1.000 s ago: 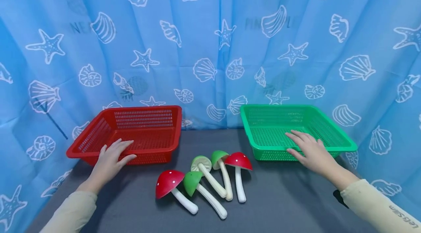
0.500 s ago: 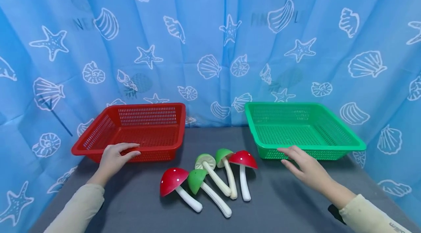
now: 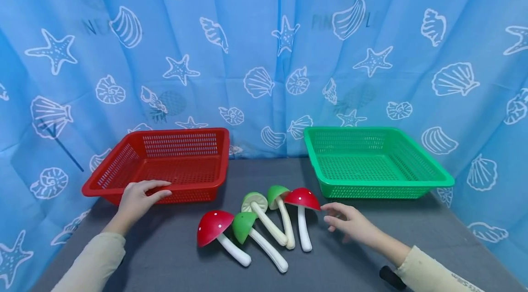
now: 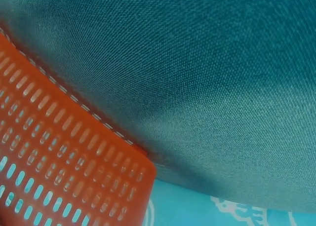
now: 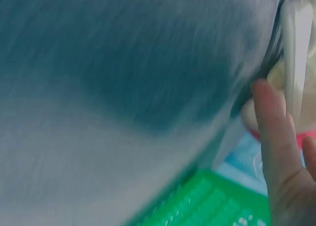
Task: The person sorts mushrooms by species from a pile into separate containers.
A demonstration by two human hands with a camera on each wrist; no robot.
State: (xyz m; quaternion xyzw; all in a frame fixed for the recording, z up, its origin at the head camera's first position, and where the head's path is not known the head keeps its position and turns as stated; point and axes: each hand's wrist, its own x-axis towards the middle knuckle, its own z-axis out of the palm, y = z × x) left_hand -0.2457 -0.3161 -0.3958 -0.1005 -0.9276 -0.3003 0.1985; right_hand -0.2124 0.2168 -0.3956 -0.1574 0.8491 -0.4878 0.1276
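Note:
Several toy mushrooms lie in a cluster at mid-table in the head view. One red-capped mushroom [image 3: 303, 199] is at the right end, another red-capped mushroom [image 3: 213, 227] at the left. Between them are green-capped mushrooms, among them a front one [image 3: 243, 225], a back one [image 3: 276, 195] and one showing its pale underside [image 3: 254, 203]. My right hand [image 3: 352, 224], fingers loosely bent and holding nothing, is just right of the right red cap; contact cannot be told. My left hand [image 3: 136, 200] hovers at the front rim of the red basket [image 3: 194, 195], thumb and fingers apart.
A green basket [image 3: 379, 191] stands at the back right, level with the red one at the back left. Behind both hangs a blue curtain [image 3: 264, 53] with white shells. Dark grey cloth [image 3: 165, 260] covers the table.
My right hand has come down and left, from the green basket's front to beside the right red mushroom. My left hand has lowered slightly at the red basket's rim, its fingers drawn together.

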